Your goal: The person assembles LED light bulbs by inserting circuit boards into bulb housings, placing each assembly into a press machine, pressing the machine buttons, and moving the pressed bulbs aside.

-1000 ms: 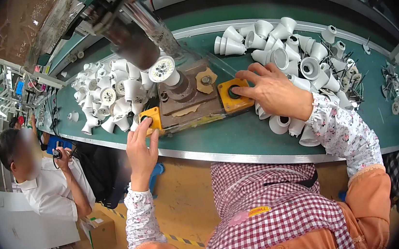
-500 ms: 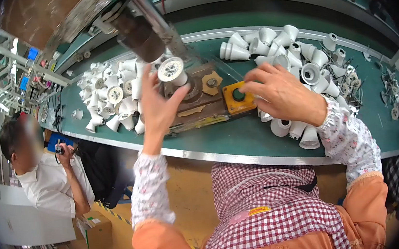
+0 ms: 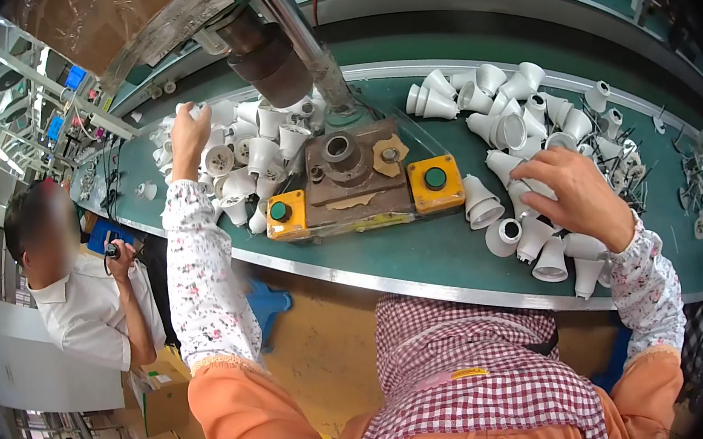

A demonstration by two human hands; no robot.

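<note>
My left hand (image 3: pixel 191 140) is at the far edge of the left pile of white lamp cups (image 3: pixel 262 154), its fingers closed on a white cup (image 3: pixel 198 112) that is mostly hidden. Over the right pile, my right hand (image 3: pixel 580 195) has its fingers and thumb curled around a white cup (image 3: pixel 542 187). Between the piles stands a brown metal press base (image 3: pixel 365 182), its round socket (image 3: pixel 339 149) bare. Yellow boxes with green buttons flank it, one on the left (image 3: pixel 286 216) and one on the right (image 3: pixel 435 183); neither hand touches them.
The press head (image 3: pixel 271 67) and its steel column (image 3: pixel 309 48) rise above the base. Loose metal parts (image 3: pixel 693 175) lie at the far right of the green bench (image 3: pixel 389 254). On the left, a person in a white shirt (image 3: pixel 79 321) holds a small dark device (image 3: pixel 113 250).
My left hand moved from the left button past the socket to the left pile. My right hand left the right button for the right pile. The cup with the round board is gone from the socket.
</note>
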